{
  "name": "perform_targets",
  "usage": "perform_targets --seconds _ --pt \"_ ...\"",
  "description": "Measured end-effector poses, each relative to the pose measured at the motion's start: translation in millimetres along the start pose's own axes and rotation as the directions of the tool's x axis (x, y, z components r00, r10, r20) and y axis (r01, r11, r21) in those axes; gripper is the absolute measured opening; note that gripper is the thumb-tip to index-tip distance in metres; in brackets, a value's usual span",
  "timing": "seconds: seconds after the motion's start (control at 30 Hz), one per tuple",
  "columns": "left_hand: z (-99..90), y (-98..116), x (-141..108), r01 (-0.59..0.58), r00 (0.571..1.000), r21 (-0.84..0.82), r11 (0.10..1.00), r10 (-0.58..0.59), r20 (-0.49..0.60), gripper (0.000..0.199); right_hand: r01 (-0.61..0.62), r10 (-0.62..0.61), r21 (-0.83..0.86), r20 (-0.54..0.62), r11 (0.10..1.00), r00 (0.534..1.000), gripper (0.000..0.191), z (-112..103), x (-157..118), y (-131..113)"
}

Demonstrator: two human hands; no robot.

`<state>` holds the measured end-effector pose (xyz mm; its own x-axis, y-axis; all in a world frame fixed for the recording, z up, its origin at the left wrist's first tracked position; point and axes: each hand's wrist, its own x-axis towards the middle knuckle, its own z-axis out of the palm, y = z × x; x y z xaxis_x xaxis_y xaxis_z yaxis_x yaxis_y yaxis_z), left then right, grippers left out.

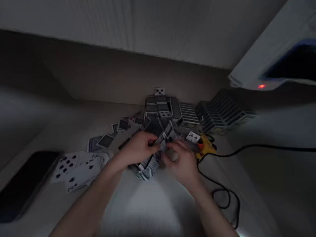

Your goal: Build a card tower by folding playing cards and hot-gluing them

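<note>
My left hand [140, 147] pinches a folded playing card [163, 145] with a checked back at the right side of a structure built of cards [148, 166]. From the right, the fingertips of my right hand [181, 159] close in on the same folded card, thumb below and index finger above. Dim light and blur hide the exact contact. Behind my hands the structure rises into dark card panels. Right of my right hand lies a yellow glue gun [204, 149] with a loose playing card [193, 137] beside it.
Farther back stand a block of stacked cards [158, 107] and stepped card pieces [222, 113] against the wall. Face-up cards [81, 169], face-down cards [106, 141] and a black phone [27, 184] lie left. A black cord [222, 187] loops at right, below a white device [256, 77] with a red light.
</note>
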<state>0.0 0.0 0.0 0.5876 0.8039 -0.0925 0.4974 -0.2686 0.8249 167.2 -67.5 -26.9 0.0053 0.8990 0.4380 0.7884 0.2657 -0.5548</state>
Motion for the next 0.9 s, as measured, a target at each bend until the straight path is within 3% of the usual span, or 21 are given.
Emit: perform_targets --seconds 0.17,0.37,0.57,0.9 --pt "2.5 2.8 1.9 0.028 0.996 0.041 0.999 -0.024 -0.080 0.037 0.022 -0.024 0.022 0.066 1.000 0.998 0.011 -2.2 7.8 -3.3" --pt "-2.1 9.1 1.4 0.091 0.984 0.060 0.994 -0.081 -0.157 0.036 0.018 -0.018 0.125 -0.005 0.992 1.000 0.015 7.4 0.1 4.2" --pt "-9.8 16.6 -0.2 0.133 0.986 0.006 0.991 -0.131 -0.107 0.034 0.012 0.005 0.216 -0.077 0.976 0.997 0.015 14.8 -14.1 12.1" --pt "-10.7 10.9 0.4 0.153 0.985 -0.067 0.986 -0.158 -0.076 0.034 0.000 0.034 0.293 -0.110 0.956 0.993 0.017 24.0 -25.3 11.4"
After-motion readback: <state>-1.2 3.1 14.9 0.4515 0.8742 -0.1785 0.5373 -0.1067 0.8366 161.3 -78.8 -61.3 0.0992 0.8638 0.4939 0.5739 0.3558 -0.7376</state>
